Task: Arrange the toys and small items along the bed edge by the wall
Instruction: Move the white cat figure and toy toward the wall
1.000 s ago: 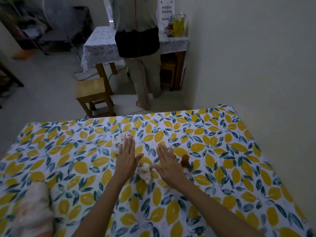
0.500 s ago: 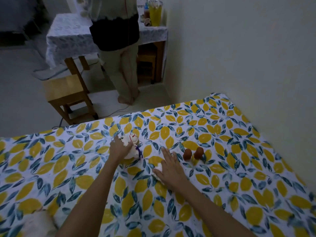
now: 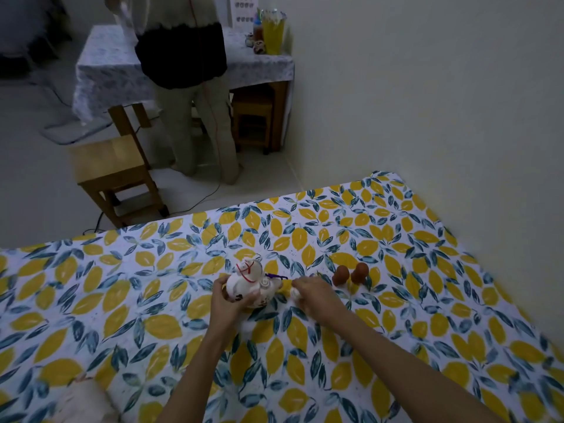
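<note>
In the head view, just below frame centre, the left hand [image 3: 227, 303] is wrapped around the one white horse-shaped toy with red bridle lines [image 3: 250, 280], held just above the yellow-and-teal leaf-print bedsheet [image 3: 122, 300]. The right hand [image 3: 317, 296] is curled over a small white item [image 3: 295, 292] that is mostly hidden. Just right of it, two brown egg-shaped toys [image 3: 350, 274] stand side by side on the sheet, well short of the cream wall [image 3: 427, 102] at the right.

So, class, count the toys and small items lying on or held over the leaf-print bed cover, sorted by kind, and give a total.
White toy horse with red bridle, held in the left hand: 1
Small brown round-topped figures: 2
Small white item under the right hand, too hidden to name: 1
Total: 4
</note>
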A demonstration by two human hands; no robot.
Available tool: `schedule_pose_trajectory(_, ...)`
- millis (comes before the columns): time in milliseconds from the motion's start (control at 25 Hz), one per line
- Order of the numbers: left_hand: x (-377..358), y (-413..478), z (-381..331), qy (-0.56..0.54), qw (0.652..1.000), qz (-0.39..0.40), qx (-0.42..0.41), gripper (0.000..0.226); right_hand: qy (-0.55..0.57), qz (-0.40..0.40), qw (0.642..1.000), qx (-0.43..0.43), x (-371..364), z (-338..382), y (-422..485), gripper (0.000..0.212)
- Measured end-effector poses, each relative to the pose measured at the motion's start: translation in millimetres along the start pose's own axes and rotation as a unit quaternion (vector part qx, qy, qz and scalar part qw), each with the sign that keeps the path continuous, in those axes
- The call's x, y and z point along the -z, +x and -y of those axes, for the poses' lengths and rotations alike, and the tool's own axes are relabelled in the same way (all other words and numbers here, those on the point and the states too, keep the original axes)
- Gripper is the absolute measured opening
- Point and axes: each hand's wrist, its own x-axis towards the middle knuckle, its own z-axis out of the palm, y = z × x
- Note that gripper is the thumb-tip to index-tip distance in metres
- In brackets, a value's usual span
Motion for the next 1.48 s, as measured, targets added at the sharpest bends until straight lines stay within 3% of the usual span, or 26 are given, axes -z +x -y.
schedule_pose_trajectory(280,36,-15,12,0.184,0.982,-0.012,-0.047,0.077,-0.003,0.011,1.0,-0.005,-3,-13,11,0.028)
schedule_pose_trajectory(400,41,-9,22,0.248,0.968,-0.009,-0.044,0.071,0.025,0.017,0.999,-0.013,-4,-15,12,0.027)
schedule_pose_trajectory(520,30,-1,20,0.265,0.962,0.012,-0.071,0.061,0.035,0.037,0.999,-0.015,-1,-16,15,0.026)
schedule_pose_trajectory(640,14,-4,14,0.258,0.96,0.034,-0.101,0.066,0.049,0.042,0.998,-0.026,-1,-18,16,0.027)
schedule_pose_trajectory(800,5,-6,19,0.225,0.969,0.01,-0.097,0.057,0.068,0.025,0.997,-0.028,-4,-24,18,0.03)
schedule_pose_trajectory(960,-3,-11,16,0.199,0.976,-0.024,-0.083,0.055,0.051,0.062,0.997,-0.016,2,-27,25,0.022)
schedule_pose_trajectory(1040,-7,-16,12,0.203,0.976,-0.034,-0.078,0.056,0.052,0.07,0.996,-0.005,3,-29,26,0.032)
schedule_pose_trajectory(1120,-8,-20,10,0.223,0.972,-0.026,-0.071,0.073,0.064,0.083,0.994,0.021,2,-32,18,0.06)
schedule_pose_trajectory(1200,-4,-28,12,0.3,0.951,-0.031,-0.074,0.099,0.061,0.053,0.995,0.065,1,-31,7,0.084)
schedule_pose_trajectory(1320,10,-53,19,0.429,0.891,-0.103,-0.106,0.102,0.012,-0.031,0.989,0.143,2,-15,-4,0.076)
schedule_pose_trajectory(1400,25,-72,23,0.47,0.865,-0.143,-0.1,0.112,-0.005,-0.029,0.983,0.183,4,6,-2,0.075)
schedule_pose_trajectory(1480,41,-95,25,0.48,0.85,-0.197,-0.089,0.115,0.0,-0.012,0.973,0.229,1,32,1,0.086)
